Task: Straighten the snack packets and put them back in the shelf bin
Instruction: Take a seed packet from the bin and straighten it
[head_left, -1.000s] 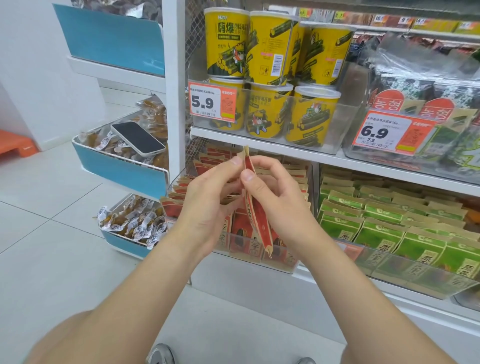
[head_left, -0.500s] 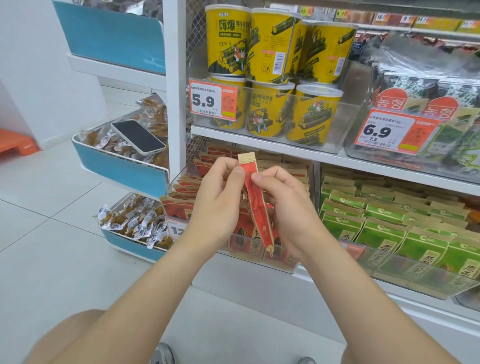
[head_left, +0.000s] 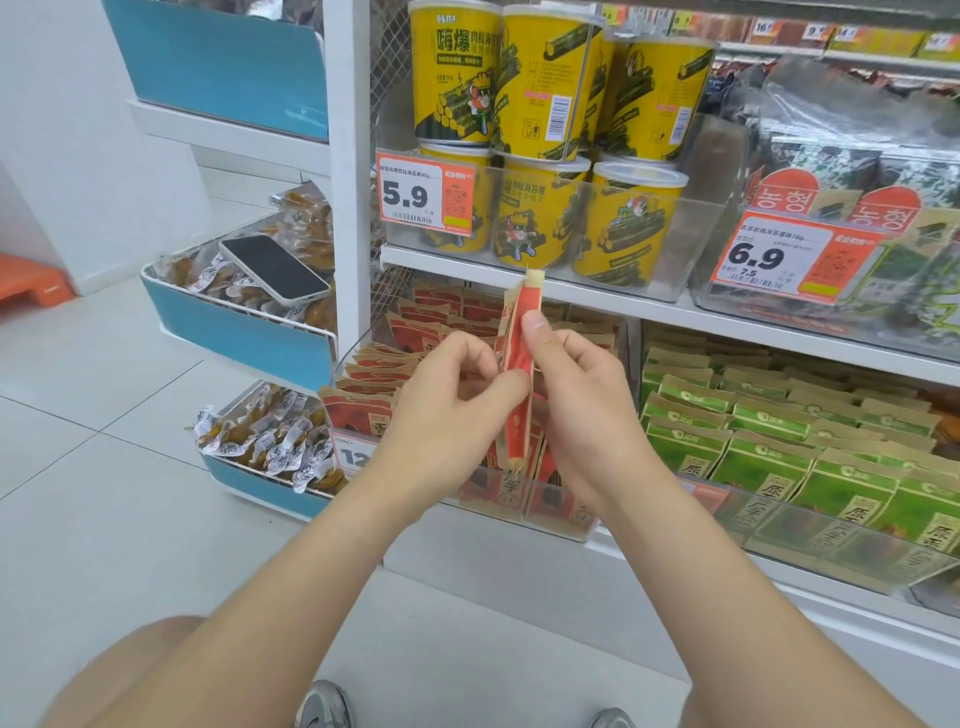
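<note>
A red and tan snack packet (head_left: 521, 343) stands upright and edge-on in front of the shelf. My right hand (head_left: 582, 400) pinches it, thumb pressed on its upper red face. My left hand (head_left: 447, 410) grips it from the left, thumb against its middle. Behind and below both hands sits the clear shelf bin (head_left: 550, 512) filled with several matching red packets (head_left: 395, 379) standing in rows. My hands hide the middle of the bin.
Green packets (head_left: 769, 441) fill the bin to the right. Yellow tubs (head_left: 540, 135) stand on the shelf above, its edge just over the packet's top. A phone (head_left: 275, 270) lies on the blue side rack at left. White floor tiles lie to the left.
The packet has turned more edge-on and stands straighter. My right thumb has slid up its face, and my left hand has dropped to its middle.
</note>
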